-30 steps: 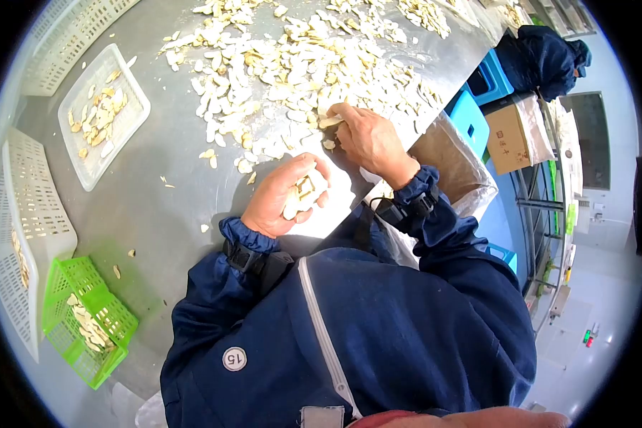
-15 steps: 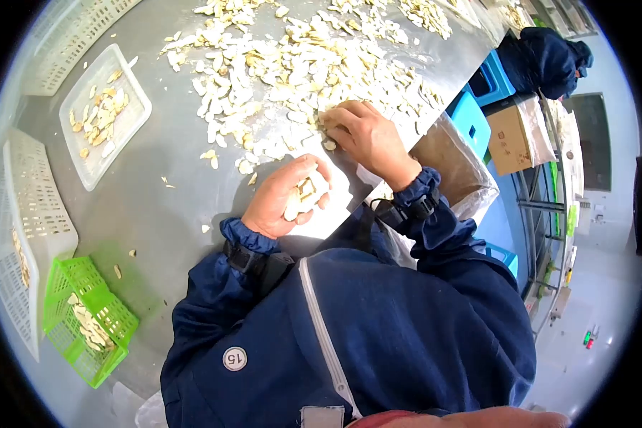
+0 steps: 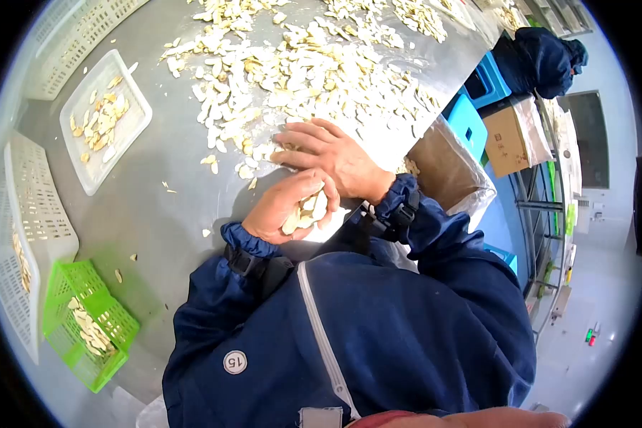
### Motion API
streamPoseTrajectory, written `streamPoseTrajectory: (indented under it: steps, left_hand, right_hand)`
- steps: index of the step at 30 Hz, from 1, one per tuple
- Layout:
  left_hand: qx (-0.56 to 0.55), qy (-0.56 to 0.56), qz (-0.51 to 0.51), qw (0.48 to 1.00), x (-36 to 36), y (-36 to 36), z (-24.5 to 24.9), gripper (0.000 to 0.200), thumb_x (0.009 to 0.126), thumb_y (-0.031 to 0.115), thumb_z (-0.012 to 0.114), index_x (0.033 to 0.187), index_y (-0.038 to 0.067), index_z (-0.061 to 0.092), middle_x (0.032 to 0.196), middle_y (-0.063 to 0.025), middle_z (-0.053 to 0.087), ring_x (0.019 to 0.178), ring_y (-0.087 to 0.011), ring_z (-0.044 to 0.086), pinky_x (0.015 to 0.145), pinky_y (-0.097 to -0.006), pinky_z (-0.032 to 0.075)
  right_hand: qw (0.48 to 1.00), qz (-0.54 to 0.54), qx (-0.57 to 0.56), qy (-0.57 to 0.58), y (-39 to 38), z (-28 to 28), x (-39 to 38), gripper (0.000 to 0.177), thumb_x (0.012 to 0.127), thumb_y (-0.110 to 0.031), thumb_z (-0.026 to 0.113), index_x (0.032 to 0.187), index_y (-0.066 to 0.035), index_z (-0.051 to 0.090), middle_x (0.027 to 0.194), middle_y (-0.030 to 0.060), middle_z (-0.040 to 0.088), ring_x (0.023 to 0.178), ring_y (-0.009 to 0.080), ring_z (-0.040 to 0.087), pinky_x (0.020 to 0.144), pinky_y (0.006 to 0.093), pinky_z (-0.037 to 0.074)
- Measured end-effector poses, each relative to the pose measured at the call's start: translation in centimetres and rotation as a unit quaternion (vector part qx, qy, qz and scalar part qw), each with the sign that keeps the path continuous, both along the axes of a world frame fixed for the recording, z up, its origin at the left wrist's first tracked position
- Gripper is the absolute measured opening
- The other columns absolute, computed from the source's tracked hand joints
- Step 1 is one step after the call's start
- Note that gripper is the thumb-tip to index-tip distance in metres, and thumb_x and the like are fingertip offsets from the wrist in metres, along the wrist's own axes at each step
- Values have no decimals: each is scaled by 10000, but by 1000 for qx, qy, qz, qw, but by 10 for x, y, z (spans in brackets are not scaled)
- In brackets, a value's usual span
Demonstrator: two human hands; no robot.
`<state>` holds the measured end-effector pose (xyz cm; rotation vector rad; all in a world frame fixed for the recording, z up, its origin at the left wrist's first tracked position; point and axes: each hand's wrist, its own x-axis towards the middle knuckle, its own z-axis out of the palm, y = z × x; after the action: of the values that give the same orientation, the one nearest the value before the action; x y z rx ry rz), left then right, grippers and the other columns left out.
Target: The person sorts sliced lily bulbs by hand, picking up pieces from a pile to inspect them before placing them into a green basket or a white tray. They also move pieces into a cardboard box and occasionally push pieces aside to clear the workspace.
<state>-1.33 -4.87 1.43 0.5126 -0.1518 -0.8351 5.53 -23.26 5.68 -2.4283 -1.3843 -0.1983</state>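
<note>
My left hand (image 3: 285,208) is cupped around several pale, flat dried slices (image 3: 308,212), near the metal table's front edge. Just above it, my right hand (image 3: 335,160) lies palm down with its fingers stretched out and slightly apart, over slices at the near side of a loose spread. What is under that palm is hidden. The spread of cream-coloured slices (image 3: 314,71), some with brownish edges, reaches away across the steel table (image 3: 171,153).
At left, a white tray (image 3: 141,118) and a green basket (image 3: 125,324) hold some slices. White perforated crates (image 3: 53,214) line that side. To the right are a plastic-lined carton (image 3: 471,171), blue stools (image 3: 471,128), a cardboard box (image 3: 508,139) and another person (image 3: 546,60).
My right hand has moved left and nearer to my left hand, and its fingers have gone from curled to stretched out. My left hand keeps its slices and has barely moved.
</note>
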Motion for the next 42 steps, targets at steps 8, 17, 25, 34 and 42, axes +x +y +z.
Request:
streamPoseTrajectory:
  steps: [8, 17, 25, 34, 42]
  left_hand:
    - [14, 28, 9, 999, 0, 0, -1, 314, 1108, 333, 484, 1067, 39, 587, 964, -130, 637, 697, -162, 651, 373, -207, 418]
    - [17, 41, 23, 999, 0, -2, -3, 290, 1106, 319, 480, 1053, 53, 584, 975, -126, 625, 713, -166, 654, 377, -204, 427]
    - [12, 35, 16, 999, 2, -2, 1, 292, 1103, 309, 482, 1044, 41, 580, 984, -127, 623, 720, -161, 654, 388, -203, 435]
    - [7, 52, 25, 998, 1, -1, 0, 291, 1099, 304, 496, 1055, 30, 583, 986, -129, 627, 749, -171, 665, 390, -209, 438]
    - [2, 62, 33, 998, 2, -3, -5, 273, 1099, 307, 501, 1080, 53, 597, 993, -117, 632, 747, -173, 664, 383, -207, 433]
  right_hand:
    - [977, -205, -4, -59, -106, -12, -3, 266, 904, -223, 778, 1134, -104, 716, 1218, 119, 699, 1202, 323, 642, 1052, 480, 500]
    - [970, -240, 43, 22, -128, -30, -45, 158, 946, -162, 734, 1080, -103, 675, 1260, 109, 667, 1224, 319, 618, 1058, 481, 489]
    - [962, -268, 25, -55, -113, 0, 17, 359, 997, -302, 699, 1337, -185, 690, 1393, 113, 641, 1330, 340, 565, 1113, 474, 456]
    - [936, -333, -56, -100, -138, -14, 33, 284, 953, -209, 693, 1230, -158, 729, 1328, 81, 692, 1299, 291, 601, 1122, 481, 427]
    - [981, -184, 18, -50, -70, -3, 23, 285, 899, -89, 700, 1173, -145, 762, 1184, 57, 738, 1089, 288, 678, 907, 403, 568]
